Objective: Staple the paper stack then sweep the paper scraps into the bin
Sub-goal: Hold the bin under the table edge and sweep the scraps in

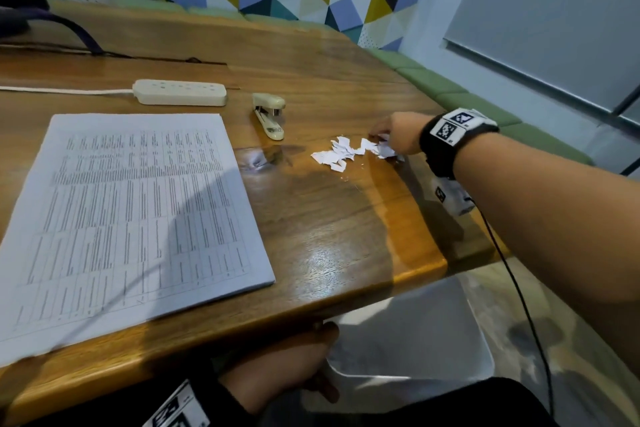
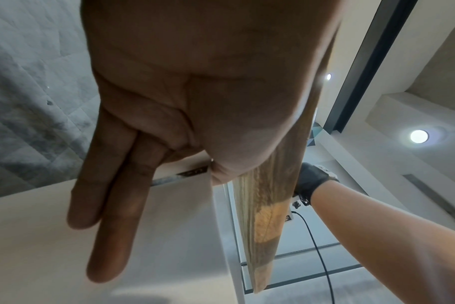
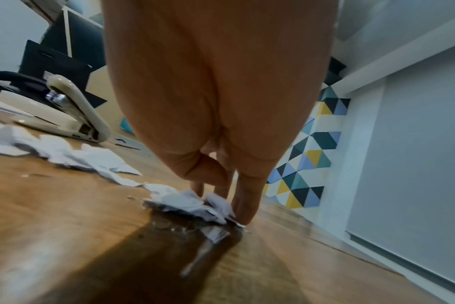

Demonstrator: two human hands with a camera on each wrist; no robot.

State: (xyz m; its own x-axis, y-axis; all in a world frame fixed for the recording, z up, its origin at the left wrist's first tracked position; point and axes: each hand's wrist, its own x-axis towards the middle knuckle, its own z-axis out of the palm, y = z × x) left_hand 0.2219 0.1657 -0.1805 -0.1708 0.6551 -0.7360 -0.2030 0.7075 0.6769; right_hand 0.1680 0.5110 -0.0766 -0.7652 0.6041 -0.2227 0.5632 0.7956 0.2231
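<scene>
Torn white paper scraps [image 1: 349, 151] [image 3: 185, 202] lie in a loose line near the table's right edge. My right hand [image 1: 381, 135] [image 3: 237, 205] stands over their right end, straight fingers pointing down and touching the scraps and the wood. The printed paper stack [image 1: 131, 218] lies flat on the left. A cream stapler [image 1: 270, 116] [image 3: 73, 115] rests between stack and scraps, with no hand on it. Below the table's front edge my left hand [image 1: 291, 367] [image 2: 143, 144] holds the pale bin [image 1: 415, 333] [image 2: 169, 236], fingers flat on its wall and thumb at the rim.
A white power strip [image 1: 180, 92] with its cord lies behind the stack. The wooden table [image 1: 329, 236] ends just right of the scraps, with a green bench [image 1: 460, 97] beyond. A black cable [image 1: 512, 274] hangs from my right wrist over the bin.
</scene>
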